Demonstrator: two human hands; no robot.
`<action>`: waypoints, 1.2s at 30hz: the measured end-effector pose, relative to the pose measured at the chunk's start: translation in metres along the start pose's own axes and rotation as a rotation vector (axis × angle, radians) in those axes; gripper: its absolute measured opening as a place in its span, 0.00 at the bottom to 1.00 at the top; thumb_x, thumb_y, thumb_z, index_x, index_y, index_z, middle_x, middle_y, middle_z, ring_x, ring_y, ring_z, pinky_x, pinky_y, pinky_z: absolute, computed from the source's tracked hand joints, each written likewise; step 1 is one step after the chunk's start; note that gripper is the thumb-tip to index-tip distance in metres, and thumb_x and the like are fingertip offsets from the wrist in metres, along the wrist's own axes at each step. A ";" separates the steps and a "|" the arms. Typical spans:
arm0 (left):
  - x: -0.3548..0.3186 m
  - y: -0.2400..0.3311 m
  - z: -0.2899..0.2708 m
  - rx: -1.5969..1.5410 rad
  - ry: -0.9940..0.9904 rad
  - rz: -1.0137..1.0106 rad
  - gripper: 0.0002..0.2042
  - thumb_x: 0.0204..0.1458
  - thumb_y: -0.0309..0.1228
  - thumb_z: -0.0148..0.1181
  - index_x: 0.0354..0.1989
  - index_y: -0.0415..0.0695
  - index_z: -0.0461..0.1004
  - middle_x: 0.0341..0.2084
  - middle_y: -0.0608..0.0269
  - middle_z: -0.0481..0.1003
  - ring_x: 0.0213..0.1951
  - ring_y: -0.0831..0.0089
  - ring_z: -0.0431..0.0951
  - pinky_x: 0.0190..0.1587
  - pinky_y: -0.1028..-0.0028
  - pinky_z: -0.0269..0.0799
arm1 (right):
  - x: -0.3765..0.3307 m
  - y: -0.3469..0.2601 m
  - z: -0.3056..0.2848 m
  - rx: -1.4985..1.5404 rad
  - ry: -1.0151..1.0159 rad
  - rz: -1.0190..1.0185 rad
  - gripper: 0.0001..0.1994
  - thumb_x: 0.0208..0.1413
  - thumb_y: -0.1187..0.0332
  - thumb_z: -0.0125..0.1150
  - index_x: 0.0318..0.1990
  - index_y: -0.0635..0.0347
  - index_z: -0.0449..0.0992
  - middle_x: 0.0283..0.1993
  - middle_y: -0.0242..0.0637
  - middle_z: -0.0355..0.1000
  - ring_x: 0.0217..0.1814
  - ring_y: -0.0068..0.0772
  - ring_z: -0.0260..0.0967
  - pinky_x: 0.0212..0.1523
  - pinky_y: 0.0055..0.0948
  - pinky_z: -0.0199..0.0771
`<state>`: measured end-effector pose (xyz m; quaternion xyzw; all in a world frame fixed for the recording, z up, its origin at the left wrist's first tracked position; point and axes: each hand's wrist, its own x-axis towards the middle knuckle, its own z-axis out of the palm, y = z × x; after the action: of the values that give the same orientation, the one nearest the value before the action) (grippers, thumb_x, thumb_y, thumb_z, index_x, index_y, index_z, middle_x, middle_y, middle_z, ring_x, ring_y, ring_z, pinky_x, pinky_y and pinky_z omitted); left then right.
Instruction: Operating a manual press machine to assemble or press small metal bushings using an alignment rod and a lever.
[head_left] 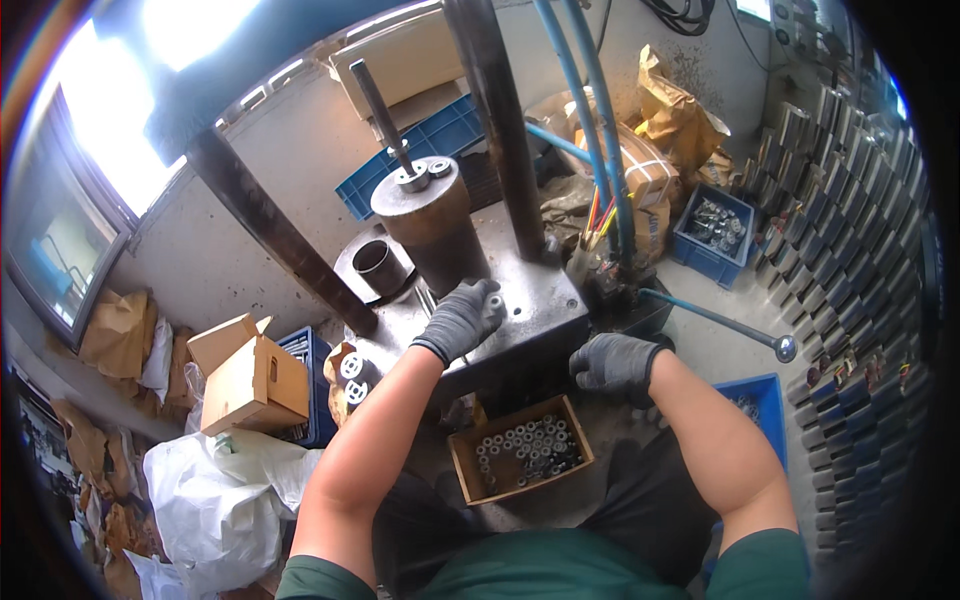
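Your grey knit-cloth left glove (462,317) pinches a small dull metal ring (493,300) on the matt, worn steel press table (545,300), beside the rusty-brown, rough metal cylinder (432,225).

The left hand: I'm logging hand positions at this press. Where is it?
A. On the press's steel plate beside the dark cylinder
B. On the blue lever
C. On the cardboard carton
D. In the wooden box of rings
A: the gloved left hand rests on the steel plate, right beside the dark cylinder.
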<state>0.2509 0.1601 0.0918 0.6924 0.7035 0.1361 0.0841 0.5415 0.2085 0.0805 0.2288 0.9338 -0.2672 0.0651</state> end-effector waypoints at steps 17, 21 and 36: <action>-0.117 -0.050 -0.025 -0.345 0.136 0.220 0.18 0.57 0.37 0.68 0.53 0.44 0.78 0.43 0.48 0.79 0.46 0.51 0.82 0.52 0.58 0.78 | 0.111 -0.030 0.218 -0.476 -0.706 -0.362 0.11 0.53 0.67 0.64 0.43 0.55 0.85 0.41 0.46 0.82 0.45 0.51 0.81 0.48 0.47 0.81; -0.115 -0.072 -0.032 -0.299 0.119 0.178 0.17 0.58 0.36 0.66 0.53 0.44 0.78 0.44 0.48 0.80 0.48 0.50 0.82 0.52 0.58 0.78 | 0.165 -0.028 0.300 -0.449 -0.745 -0.335 0.11 0.55 0.64 0.65 0.43 0.56 0.85 0.41 0.48 0.82 0.46 0.52 0.81 0.49 0.47 0.80; -0.140 -0.101 -0.029 -0.508 0.190 0.183 0.18 0.58 0.40 0.67 0.50 0.41 0.78 0.40 0.46 0.80 0.46 0.50 0.82 0.51 0.57 0.78 | 0.198 -0.039 0.395 0.015 -0.586 -0.040 0.33 0.71 0.51 0.44 0.77 0.59 0.55 0.81 0.51 0.50 0.83 0.47 0.48 0.81 0.40 0.46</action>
<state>0.1493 0.0179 0.0784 0.6939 0.5863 0.3793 0.1760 0.3472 0.0479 -0.2850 0.1239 0.8774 -0.3303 0.3252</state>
